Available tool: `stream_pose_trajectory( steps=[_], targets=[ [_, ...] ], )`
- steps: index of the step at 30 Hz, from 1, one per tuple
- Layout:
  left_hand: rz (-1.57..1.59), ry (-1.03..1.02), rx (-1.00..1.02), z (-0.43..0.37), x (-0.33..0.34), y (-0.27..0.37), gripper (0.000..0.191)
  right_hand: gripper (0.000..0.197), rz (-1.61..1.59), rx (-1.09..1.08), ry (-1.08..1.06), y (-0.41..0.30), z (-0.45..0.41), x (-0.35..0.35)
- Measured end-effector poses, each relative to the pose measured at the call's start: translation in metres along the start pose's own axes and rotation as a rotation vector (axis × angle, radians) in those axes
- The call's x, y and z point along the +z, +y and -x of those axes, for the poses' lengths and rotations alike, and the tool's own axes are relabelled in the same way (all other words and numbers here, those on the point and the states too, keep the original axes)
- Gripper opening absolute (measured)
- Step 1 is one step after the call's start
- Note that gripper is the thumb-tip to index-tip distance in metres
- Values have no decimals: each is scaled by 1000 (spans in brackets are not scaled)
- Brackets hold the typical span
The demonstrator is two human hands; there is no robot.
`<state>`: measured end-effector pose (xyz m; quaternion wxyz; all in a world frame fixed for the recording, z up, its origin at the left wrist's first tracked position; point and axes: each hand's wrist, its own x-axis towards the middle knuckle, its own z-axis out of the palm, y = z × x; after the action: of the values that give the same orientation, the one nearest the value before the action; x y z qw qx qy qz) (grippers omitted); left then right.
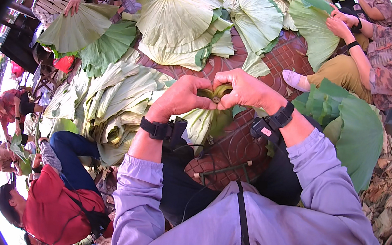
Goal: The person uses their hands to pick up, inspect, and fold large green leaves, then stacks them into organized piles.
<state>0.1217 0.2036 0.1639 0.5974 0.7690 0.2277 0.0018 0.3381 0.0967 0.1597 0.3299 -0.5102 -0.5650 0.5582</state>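
Both my hands meet in front of my chest at a folded lotus leaf (196, 120). Its round cut stem end (216, 99) faces up between my fingertips. My left hand (186, 95) pinches the gathered leaf with thumb and fingers from the left. From the right, my right hand (246, 91) grips the same gathered part, its fingers curled. The pale, veined underside hangs below my hands, partly hidden by my left hand. A dark strap with a small device circles each of my wrists.
Large lotus leaves (174, 19) lie spread on red paving tiles (245, 144) ahead. A leaf pile (118, 90) stands left, green leaves (358, 132) right, and dry brown leaves (390, 196) farther right. Several people sit around; a person in red (62, 205) is close at left.
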Motion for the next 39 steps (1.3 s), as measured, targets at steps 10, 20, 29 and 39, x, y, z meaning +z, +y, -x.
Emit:
stream_pose_trajectory(
  steps=[10,20,29,39],
  targets=[
    [-249,9,-21,-1,1,5,31,32,43,52,-148,1,-3,-6],
    [-40,-21,59,1,4,2,31,28,141,7,-37,-2,7,3],
    [-1,21,29,-6,8,-10,30,27,227,-70,161,7,10,10],
    [100,119,104,-7,10,-10,27,20,328,-111,230,7,10,8]
  ],
)
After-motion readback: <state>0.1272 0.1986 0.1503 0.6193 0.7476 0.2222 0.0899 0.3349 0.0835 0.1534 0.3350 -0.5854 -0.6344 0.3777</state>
